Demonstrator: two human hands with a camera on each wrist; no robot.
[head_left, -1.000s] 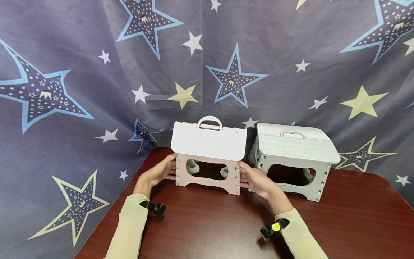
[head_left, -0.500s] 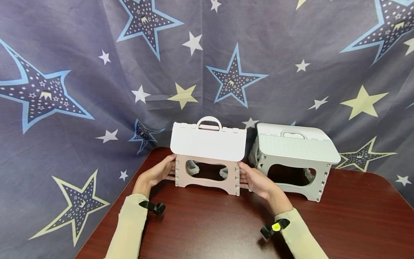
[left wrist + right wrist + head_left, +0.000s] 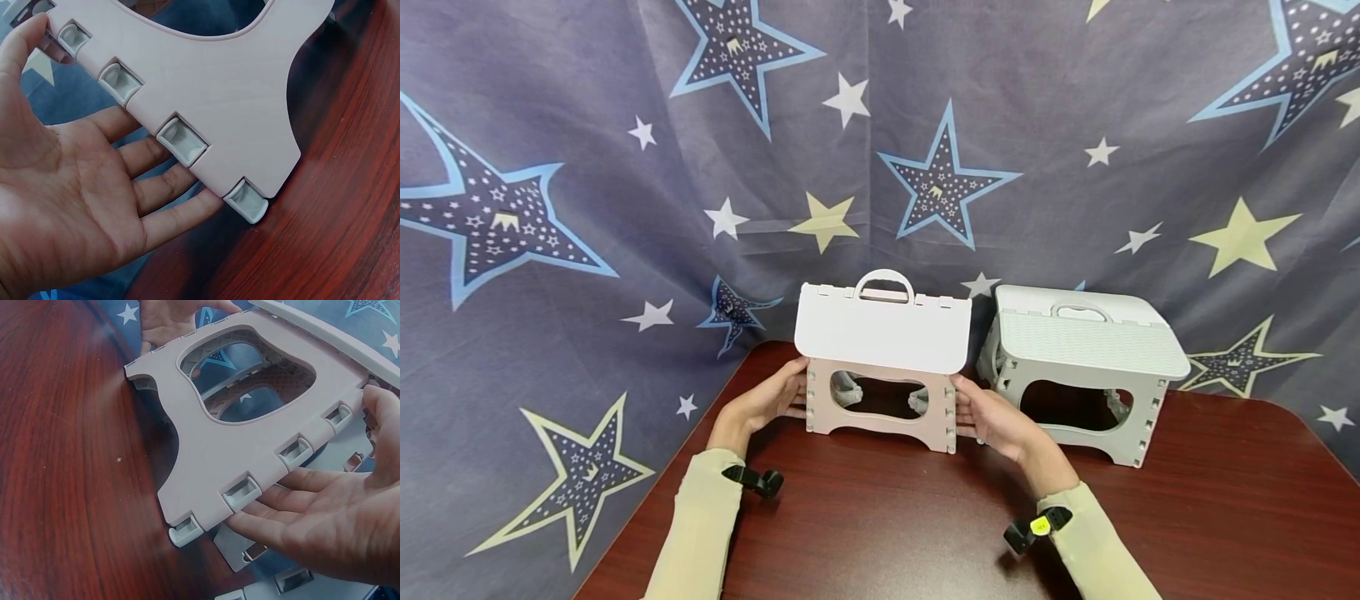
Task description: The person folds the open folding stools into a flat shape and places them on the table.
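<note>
In the head view, a folding stool [image 3: 882,333] with a white top, raised carry handle and pale pink legs stands upright on the table. My left hand [image 3: 763,402] holds its left side and my right hand [image 3: 1000,421] its right side. The left wrist view has the left hand [image 3: 75,187] palm up at the pink leg panel [image 3: 231,94], its thumb at the upper hinge and its fingertips hidden behind the hinged edge. Seen from the right wrist, the right hand [image 3: 325,519] has its thumb near the top corner and its fingers passing behind the pink panel [image 3: 219,456].
A second folding stool [image 3: 1090,342], pale green-grey, stands on the dark red table [image 3: 880,517] just right of the first, close to my right hand. Behind the table hangs a grey-blue cloth [image 3: 1037,75] printed with stars.
The pink and white stool has shifted very slightly to the left since the earliest frame, both hands staying at its sides. The green-grey stool has not moved.
</note>
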